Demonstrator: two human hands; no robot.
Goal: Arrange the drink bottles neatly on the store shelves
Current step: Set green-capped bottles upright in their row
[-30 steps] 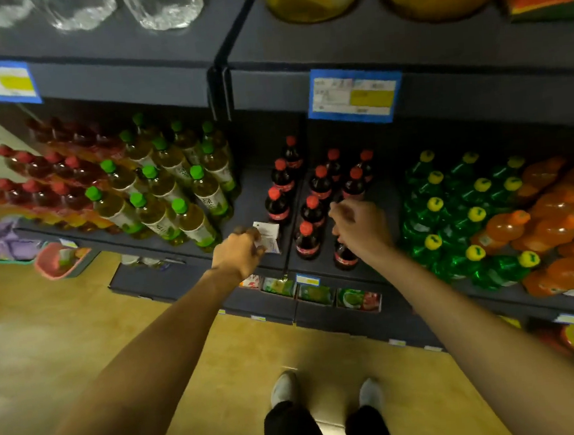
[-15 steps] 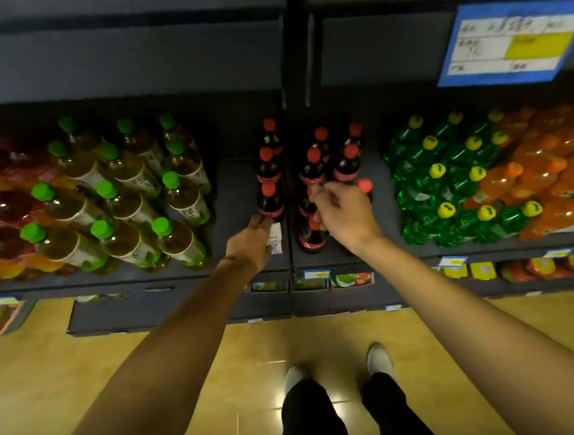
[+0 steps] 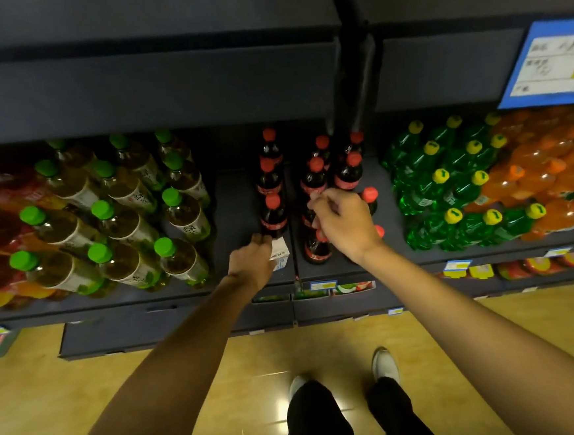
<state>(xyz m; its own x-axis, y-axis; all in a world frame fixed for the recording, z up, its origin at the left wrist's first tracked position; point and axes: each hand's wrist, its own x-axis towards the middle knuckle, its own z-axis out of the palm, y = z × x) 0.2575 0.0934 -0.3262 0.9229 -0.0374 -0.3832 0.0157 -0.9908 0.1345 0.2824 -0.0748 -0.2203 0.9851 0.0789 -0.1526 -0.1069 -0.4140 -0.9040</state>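
Note:
Cola bottles with red caps stand in three short columns on the dark shelf [image 3: 239,200]. My left hand [image 3: 252,262] lies at the foot of the left column's front cola bottle [image 3: 273,218]. Its curled fingertips touch the bottle's base, and a white card [image 3: 281,250] lies against the thumb side. Whether it grips either one is unclear. My right hand [image 3: 342,223] hovers over the middle column and pinches the top of a cola bottle [image 3: 308,220], hiding its cap. Another cola bottle [image 3: 317,251] stands in front of it.
Tea bottles with green caps [image 3: 124,223] fill the shelf to the left. Green soda bottles with yellow caps [image 3: 449,197] and orange bottles [image 3: 550,179] fill the right. The upper shelf's edge [image 3: 165,89] hangs overhead with a blue price tag [image 3: 555,62]. My feet stand on the wooden floor [image 3: 86,387].
My right hand has moved from the front bottle in the right column up and back to the middle column. My left hand has stayed by the front left bottle. The view has tilted downward.

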